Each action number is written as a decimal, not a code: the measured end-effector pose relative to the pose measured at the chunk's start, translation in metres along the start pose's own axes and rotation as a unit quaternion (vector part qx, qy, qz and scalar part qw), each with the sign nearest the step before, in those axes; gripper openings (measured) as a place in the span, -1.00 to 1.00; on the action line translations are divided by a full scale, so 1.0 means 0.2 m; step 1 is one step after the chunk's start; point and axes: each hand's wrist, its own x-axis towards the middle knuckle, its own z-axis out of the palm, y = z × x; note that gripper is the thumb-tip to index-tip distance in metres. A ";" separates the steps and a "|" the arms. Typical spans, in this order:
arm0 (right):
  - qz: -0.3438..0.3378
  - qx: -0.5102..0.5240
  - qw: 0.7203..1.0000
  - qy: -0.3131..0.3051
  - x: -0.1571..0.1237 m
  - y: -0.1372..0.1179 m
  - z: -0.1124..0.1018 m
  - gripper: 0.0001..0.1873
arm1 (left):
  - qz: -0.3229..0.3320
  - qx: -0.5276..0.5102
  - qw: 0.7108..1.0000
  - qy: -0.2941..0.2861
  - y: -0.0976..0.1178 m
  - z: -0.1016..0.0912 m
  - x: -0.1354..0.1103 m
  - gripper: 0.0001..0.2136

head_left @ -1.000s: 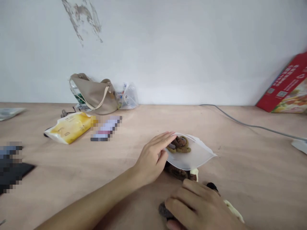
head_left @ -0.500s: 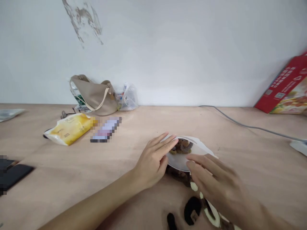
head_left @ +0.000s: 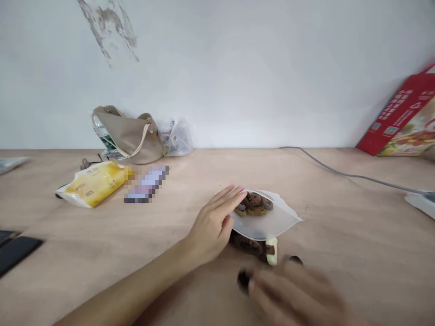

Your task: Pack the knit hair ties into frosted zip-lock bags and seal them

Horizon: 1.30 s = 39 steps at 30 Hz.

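Note:
A frosted zip bag (head_left: 268, 226) lies on the table with its mouth towards me. Through its film show several brown, grey and mustard fabric rings (head_left: 254, 204) that look like hair ties. My left hand (head_left: 212, 224) rests flat over the bag's left edge, fingers stretched. Below the mouth sit dark brown hair ties (head_left: 249, 246) and a cream and brown one (head_left: 272, 252). My right hand (head_left: 288, 290), smeared by motion, has a blurred black hair tie (head_left: 244, 279) at its fingertips. Another black piece (head_left: 296, 259) peeks out behind that hand.
At the back left stand a beige bag (head_left: 131, 136) and a clear plastic bag (head_left: 179, 138). Before them lie a yellow tissue pack (head_left: 97, 184) and a phone (head_left: 147, 184). A dark flat object (head_left: 20, 253) is far left. A grey cable (head_left: 340, 172) and red box (head_left: 401, 117) are right.
My right hand has left the bag's mouth and moved down towards me, to the black hair tie. My left hand has stayed on the bag. The view has shifted slightly.

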 end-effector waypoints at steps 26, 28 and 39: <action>0.006 0.096 0.994 -0.043 -0.02 0.00 0.09 -0.69 | -0.040 -0.011 0.999 0.032 0.02 -0.01 0.01 -0.45; -0.003 0.101 0.994 -0.031 0.01 0.03 0.05 -0.72 | -0.045 -0.011 0.998 0.045 0.02 -0.01 0.01 -0.46; 0.044 0.083 0.991 -0.090 -0.11 0.23 -0.10 -0.65 | -0.032 -0.003 0.999 0.029 0.03 -0.01 0.02 -0.49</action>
